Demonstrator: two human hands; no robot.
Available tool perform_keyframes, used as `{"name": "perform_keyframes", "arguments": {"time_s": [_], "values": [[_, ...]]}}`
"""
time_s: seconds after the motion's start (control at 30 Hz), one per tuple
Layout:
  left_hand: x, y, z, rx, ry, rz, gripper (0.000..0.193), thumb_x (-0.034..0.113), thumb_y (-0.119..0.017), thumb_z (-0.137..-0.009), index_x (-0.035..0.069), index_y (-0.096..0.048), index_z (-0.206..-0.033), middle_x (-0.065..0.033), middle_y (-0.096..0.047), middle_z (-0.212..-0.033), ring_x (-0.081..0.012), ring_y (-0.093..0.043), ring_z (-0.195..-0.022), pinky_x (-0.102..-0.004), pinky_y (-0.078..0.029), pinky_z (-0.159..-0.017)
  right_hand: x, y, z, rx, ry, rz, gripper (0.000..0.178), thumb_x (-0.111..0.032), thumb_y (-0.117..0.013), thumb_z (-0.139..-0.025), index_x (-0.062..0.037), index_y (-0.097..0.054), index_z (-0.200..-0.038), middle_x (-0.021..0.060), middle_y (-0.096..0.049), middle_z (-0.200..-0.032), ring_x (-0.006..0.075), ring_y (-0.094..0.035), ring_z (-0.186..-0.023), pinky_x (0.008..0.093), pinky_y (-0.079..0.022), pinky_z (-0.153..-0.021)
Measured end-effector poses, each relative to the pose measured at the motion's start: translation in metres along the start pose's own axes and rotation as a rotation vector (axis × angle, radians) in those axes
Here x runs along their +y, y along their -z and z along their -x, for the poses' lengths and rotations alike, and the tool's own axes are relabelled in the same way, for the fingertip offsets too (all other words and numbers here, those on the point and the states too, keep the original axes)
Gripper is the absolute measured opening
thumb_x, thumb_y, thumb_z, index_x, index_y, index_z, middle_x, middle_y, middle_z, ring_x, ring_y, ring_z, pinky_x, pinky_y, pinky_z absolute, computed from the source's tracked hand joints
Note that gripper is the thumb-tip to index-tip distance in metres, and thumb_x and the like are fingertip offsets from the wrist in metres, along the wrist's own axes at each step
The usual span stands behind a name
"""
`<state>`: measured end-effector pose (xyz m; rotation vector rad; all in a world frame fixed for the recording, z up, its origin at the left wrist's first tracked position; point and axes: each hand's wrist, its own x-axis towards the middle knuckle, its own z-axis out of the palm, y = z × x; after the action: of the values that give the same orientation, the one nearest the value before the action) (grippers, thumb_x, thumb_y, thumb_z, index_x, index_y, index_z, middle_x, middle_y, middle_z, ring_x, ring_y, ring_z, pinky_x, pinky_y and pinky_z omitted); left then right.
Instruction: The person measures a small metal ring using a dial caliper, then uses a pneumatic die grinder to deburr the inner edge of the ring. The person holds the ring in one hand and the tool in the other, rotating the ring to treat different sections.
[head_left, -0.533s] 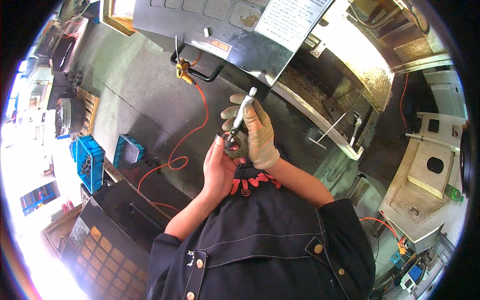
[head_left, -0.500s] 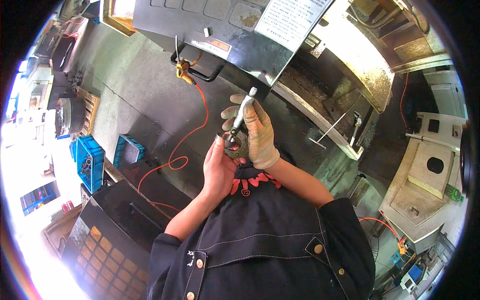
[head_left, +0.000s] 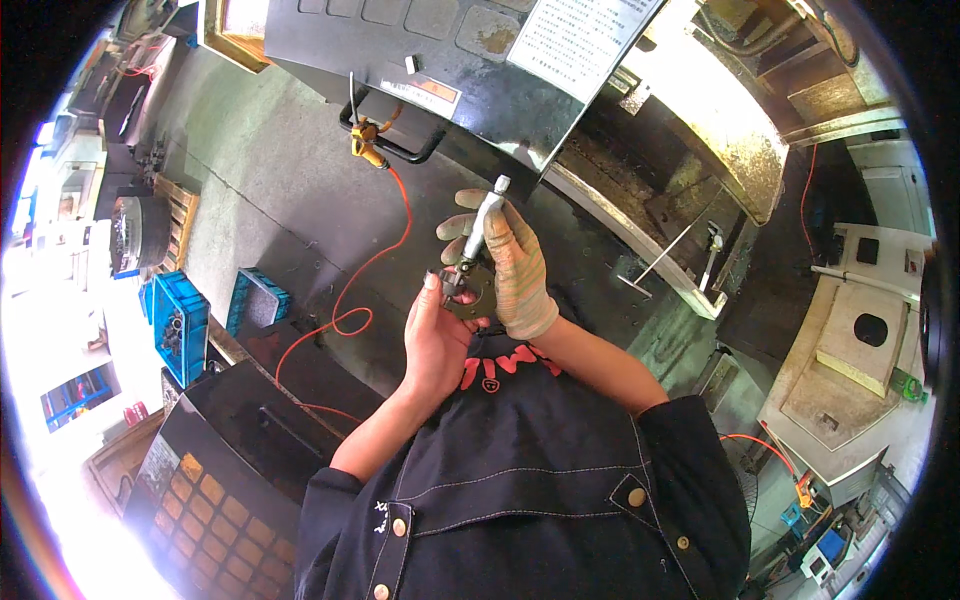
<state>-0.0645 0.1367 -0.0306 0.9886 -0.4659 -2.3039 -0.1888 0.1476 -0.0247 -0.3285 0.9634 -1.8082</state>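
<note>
The bare left hand (head_left: 437, 340) was closed on a small dark metal part (head_left: 470, 292) held in front of the chest, and the gloved right hand (head_left: 510, 265) was wrapped around a slim silver tool (head_left: 482, 226), its long axis running up and slightly right from the part, lower end at the part's upper edge. Both hands met at the part, the right directly above and right of it, the left below and left of it. The tool's tip, its contact point and the part's shape were hidden by fingers.
</note>
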Motion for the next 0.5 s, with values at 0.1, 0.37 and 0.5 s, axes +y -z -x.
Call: {"name": "perform_keyframes", "arguments": {"time_s": [0.1, 0.37, 0.5], "values": [[-0.0011, 0.0016, -0.0013, -0.005, -0.01, 0.003, 0.035, 0.036, -0.041, -0.098, 0.006, -0.05, -0.113, -0.0037, -0.057, -0.089, -0.0148, -0.056, -0.083, -0.0328, -0.047, -0.07, -0.0021, -0.0004, -0.0002, -0.004, 0.012, 0.029, 0.04, -0.039, -0.048, -0.095, -0.0053, -0.053, -0.117, 0.01, -0.065, -0.09, 0.0117, -0.061, -0.07, 0.0238, -0.05, -0.06], [0.0004, -0.0064, 0.0002, 0.002, -0.142, -0.055, 0.03, 0.03, -0.045, -0.097, 0.005, -0.049, -0.113, -0.0052, -0.058, -0.093, -0.0155, -0.057, -0.084, -0.0338, -0.048, -0.073, -0.0043, -0.0009, -0.001, -0.007, 0.002, 0.003, 0.04, -0.039, -0.048, -0.095, -0.0051, -0.053, -0.117, 0.0095, -0.065, -0.089, 0.0115, -0.061, -0.07, 0.0241, -0.05, -0.061], [0.0001, -0.008, 0.0011, 0.002, -0.182, -0.085, 0.029, 0.028, -0.046, -0.097, 0.004, -0.048, -0.114, -0.0065, -0.058, -0.096, -0.016, -0.058, -0.084, -0.0339, -0.049, -0.072, -0.0054, -0.0012, 0.0004, -0.02, -0.012, 0.014, 0.05, -0.045, -0.048, -0.093, -0.0031, -0.05, -0.119, 0.0094, -0.063, -0.091, 0.0129, -0.06, -0.072, 0.0255, -0.051, -0.062]]}}
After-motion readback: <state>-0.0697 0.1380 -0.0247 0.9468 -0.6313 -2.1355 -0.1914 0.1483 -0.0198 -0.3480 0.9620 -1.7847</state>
